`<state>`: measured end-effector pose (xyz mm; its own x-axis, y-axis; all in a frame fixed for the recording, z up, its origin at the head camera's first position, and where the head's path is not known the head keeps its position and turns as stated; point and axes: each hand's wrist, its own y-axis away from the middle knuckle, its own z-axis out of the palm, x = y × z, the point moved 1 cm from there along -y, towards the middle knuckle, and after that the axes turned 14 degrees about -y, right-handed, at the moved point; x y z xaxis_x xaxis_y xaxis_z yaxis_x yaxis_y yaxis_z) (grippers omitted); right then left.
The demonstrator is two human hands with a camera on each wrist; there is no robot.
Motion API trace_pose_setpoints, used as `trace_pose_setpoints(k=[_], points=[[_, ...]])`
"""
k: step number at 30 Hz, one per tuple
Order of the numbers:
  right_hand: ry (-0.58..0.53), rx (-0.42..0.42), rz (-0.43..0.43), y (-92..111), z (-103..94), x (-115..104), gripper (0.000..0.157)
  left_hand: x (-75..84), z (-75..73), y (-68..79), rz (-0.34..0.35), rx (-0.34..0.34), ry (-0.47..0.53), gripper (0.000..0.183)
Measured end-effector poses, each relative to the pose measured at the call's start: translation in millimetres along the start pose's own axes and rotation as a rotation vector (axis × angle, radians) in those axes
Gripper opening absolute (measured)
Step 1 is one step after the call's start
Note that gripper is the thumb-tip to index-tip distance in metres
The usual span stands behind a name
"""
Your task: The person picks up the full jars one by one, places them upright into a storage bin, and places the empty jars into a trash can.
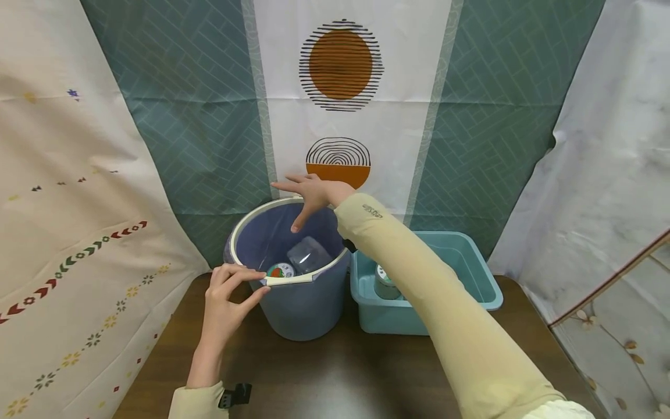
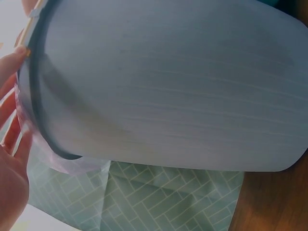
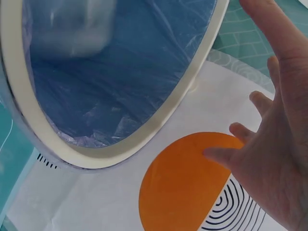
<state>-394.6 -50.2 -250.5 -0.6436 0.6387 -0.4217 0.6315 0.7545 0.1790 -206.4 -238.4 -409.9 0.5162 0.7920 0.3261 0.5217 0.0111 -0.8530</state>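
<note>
A grey-blue trash can with a cream ring rim stands on the table, lined with a thin plastic bag. At the front left of the rim, my left hand pinches the edge between thumb and fingers. My right hand hovers over the can's far side, fingers spread and holding nothing; the right wrist view shows it apart from the rim. Inside the can lie a clear plastic container and a round lidded tub with a red picture on top.
Right of the can, a teal plastic basin holds a cup-like container, partly hidden by my right sleeve. Both stand on a dark wooden table. Patterned cloth hangs behind and at both sides.
</note>
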Motion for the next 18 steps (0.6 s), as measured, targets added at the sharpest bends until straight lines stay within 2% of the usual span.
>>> trace_pose_setpoints(k=[7, 18], points=[[-0.011, 0.003, -0.044, 6.1, -2.7, -5.0, 0.110, 2.3, -2.9, 0.8, -0.034, -0.045, -0.009, 0.038], [-0.092, 0.049, -0.105, 17.1, 0.0, 2.2, 0.106, 3.3, -3.2, -0.2, -0.024, -0.028, -0.003, 0.038]])
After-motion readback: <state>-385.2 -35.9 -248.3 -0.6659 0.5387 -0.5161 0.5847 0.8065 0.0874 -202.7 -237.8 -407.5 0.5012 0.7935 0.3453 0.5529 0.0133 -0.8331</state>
